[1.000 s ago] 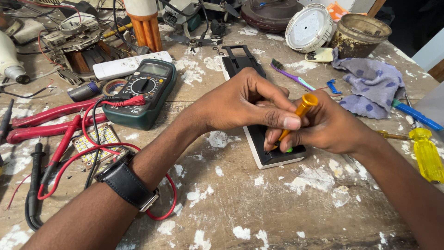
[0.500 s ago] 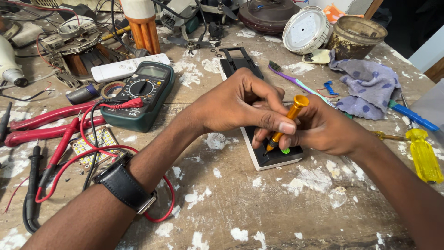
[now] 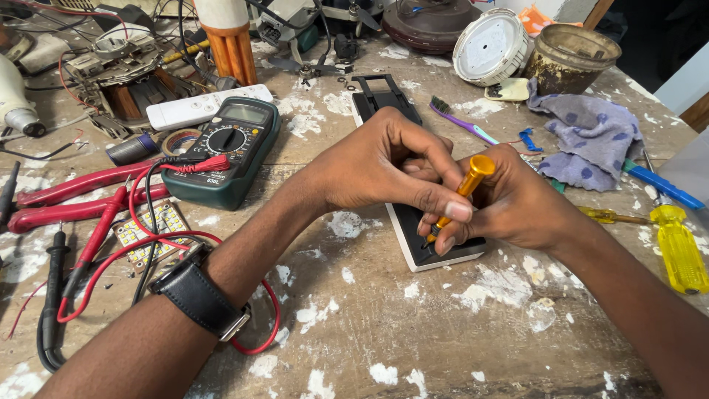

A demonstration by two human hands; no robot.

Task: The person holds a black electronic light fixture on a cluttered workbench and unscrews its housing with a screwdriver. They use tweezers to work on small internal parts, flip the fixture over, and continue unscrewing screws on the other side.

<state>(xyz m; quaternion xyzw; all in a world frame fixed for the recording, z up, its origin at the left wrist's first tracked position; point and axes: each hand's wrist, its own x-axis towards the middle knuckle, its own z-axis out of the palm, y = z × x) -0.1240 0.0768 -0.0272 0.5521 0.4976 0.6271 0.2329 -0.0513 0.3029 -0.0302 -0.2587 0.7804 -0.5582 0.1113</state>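
— Since the earlier frames, little is changed: the small orange screwdriver is kept in the same grip, only tilted a touch differently over the black and white device, and the camera view is shifted slightly.

— How are the hands set?

— The left hand is curled over the device, with thumb and forefinger pinched together on the screwdriver's shaft. The right hand is closed round the same tool from the other side, its fingers partly hidden under the left, so the exact grip cannot be told.

— And where is the device found?

— It is laid flat on the paint-flecked counter, under both hands, with its near end showing below the fingertips. The screwdriver tip is pressed down onto that near end.

— What else is seen around it?

— A green multimeter is placed to the left, with a red lead looped across the counter towards the watch on the left wrist. A purple toothbrush and a spotted cloth are laid beyond the hands, and a yellow screwdriver is left well apart on the right.

— Which step is judged to be in hand?

— A screw at the device's near end is probably being turned, though the screw itself is hidden. Steady downward pressure is called for, with the tip kept seated and the device held from sliding.
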